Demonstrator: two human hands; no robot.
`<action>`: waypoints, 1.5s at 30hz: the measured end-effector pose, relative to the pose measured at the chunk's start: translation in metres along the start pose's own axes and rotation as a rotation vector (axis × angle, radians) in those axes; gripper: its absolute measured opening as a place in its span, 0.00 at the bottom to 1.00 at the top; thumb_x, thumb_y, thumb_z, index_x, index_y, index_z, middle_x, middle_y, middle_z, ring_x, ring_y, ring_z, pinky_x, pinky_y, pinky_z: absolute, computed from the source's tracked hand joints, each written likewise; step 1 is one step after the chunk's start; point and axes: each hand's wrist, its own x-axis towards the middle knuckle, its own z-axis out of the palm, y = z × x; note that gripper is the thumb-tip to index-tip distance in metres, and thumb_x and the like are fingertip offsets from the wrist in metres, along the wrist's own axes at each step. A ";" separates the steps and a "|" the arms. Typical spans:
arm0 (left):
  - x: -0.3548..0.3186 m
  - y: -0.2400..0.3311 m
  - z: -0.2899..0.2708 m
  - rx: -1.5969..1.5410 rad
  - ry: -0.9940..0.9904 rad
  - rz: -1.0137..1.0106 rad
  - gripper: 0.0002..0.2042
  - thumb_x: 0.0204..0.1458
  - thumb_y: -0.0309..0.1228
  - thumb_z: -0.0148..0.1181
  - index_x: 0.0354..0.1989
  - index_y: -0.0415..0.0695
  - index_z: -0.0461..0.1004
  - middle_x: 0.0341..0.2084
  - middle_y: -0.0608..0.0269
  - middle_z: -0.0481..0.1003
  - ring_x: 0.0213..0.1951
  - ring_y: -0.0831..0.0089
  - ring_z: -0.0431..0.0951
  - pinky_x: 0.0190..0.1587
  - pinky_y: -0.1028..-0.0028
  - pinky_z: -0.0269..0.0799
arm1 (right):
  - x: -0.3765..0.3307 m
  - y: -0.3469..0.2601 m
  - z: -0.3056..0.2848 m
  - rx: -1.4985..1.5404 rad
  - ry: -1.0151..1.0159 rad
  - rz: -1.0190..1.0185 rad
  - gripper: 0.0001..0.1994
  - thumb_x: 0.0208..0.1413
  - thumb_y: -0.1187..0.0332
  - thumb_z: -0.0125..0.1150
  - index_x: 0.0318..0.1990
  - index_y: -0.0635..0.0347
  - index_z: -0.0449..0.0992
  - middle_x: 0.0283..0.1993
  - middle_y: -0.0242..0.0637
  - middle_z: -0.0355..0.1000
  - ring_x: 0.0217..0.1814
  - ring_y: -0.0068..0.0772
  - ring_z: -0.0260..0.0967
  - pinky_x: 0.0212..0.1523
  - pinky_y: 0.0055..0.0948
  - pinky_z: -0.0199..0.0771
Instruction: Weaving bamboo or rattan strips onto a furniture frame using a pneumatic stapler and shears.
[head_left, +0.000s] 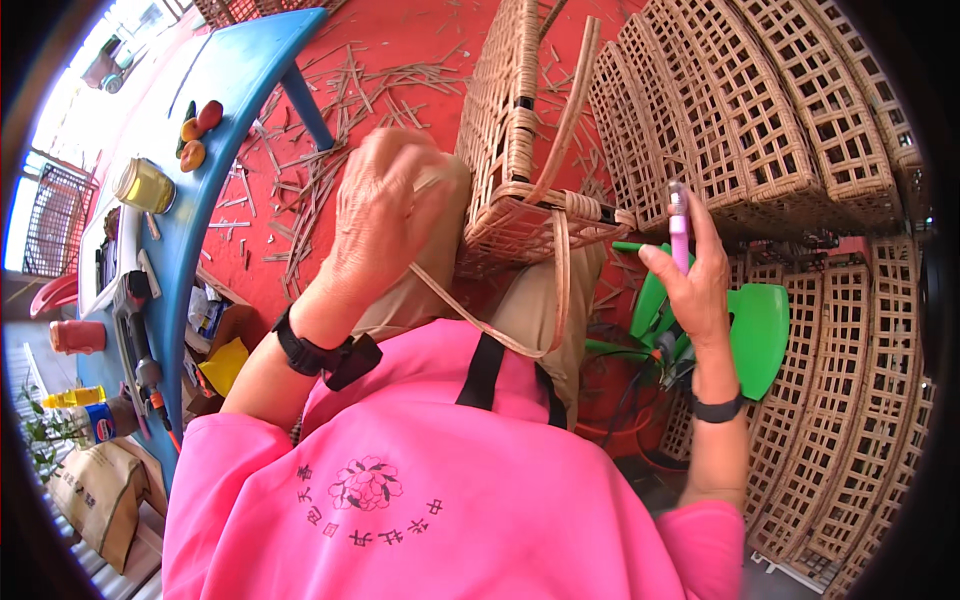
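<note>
A woven rattan basket (pixel 496 130) stands between my knees, its near corner toward me. From its rim a loose rattan strip (pixel 462 314) hangs in a loop and runs left to my left hand (pixel 385 212), whose fingers are closed on it; the fingertips are partly hidden and slightly blurred. My right hand (pixel 697 280) is raised to the right of the basket, apart from it. It grips a slim tool with a pink handle (pixel 679 238) and a short metal tip pointing away from me.
Stacks of woven rattan panels (pixel 740 100) rise at the right, beside a green plastic seat (pixel 758 335). At the left a blue table (pixel 215 120) carries fruit (pixel 193 154), a glass jar (pixel 145 186) and a power tool (pixel 135 320). Rattan scraps (pixel 300 190) litter the red floor.
</note>
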 end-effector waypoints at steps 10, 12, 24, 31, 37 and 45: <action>0.018 0.036 0.041 0.140 -0.123 0.500 0.21 0.41 0.36 0.69 0.48 0.52 0.78 0.58 0.66 0.71 0.62 0.64 0.66 0.65 0.54 0.56 | -0.131 0.160 0.146 0.771 0.294 1.184 0.16 0.50 0.55 0.70 0.38 0.56 0.76 0.33 0.25 0.69 0.31 0.21 0.63 0.33 0.25 0.61; 0.033 0.036 0.045 0.124 -0.145 0.560 0.17 0.41 0.31 0.67 0.43 0.52 0.79 0.48 0.69 0.77 0.58 0.68 0.72 0.65 0.52 0.54 | -0.147 0.174 0.160 0.590 0.271 1.234 0.31 0.46 0.49 0.70 0.50 0.66 0.75 0.44 0.38 0.75 0.42 0.33 0.72 0.41 0.31 0.69; 0.095 0.022 0.051 -0.281 -0.592 0.401 0.07 0.49 0.33 0.64 0.29 0.43 0.82 0.28 0.67 0.81 0.36 0.70 0.79 0.66 0.56 0.56 | -0.158 0.269 0.146 -0.398 0.096 1.038 0.45 0.38 0.42 0.75 0.61 0.61 0.68 0.55 0.54 0.73 0.58 0.57 0.70 0.58 0.51 0.70; 0.111 0.018 0.057 -0.410 -0.700 0.221 0.08 0.50 0.34 0.66 0.32 0.43 0.83 0.25 0.64 0.79 0.38 0.65 0.78 0.63 0.58 0.60 | -0.134 0.259 0.134 -0.320 0.063 1.124 0.49 0.44 0.40 0.71 0.69 0.60 0.59 0.70 0.53 0.56 0.71 0.57 0.55 0.67 0.57 0.58; 0.123 0.014 0.070 -0.080 -0.858 0.236 0.11 0.50 0.37 0.66 0.28 0.40 0.80 0.32 0.58 0.77 0.41 0.60 0.75 0.53 0.60 0.64 | -0.029 0.117 0.080 0.408 0.482 0.556 0.25 0.59 0.56 0.64 0.59 0.61 0.72 0.60 0.48 0.69 0.59 0.48 0.69 0.57 0.40 0.70; 0.139 -0.003 0.082 -0.027 -0.792 0.336 0.16 0.50 0.43 0.63 0.23 0.41 0.78 0.26 0.59 0.75 0.41 0.60 0.74 0.53 0.60 0.63 | 0.028 -0.066 0.067 0.089 0.215 -0.312 0.20 0.43 0.72 0.73 0.47 0.60 0.76 0.46 0.39 0.73 0.48 0.43 0.72 0.50 0.39 0.72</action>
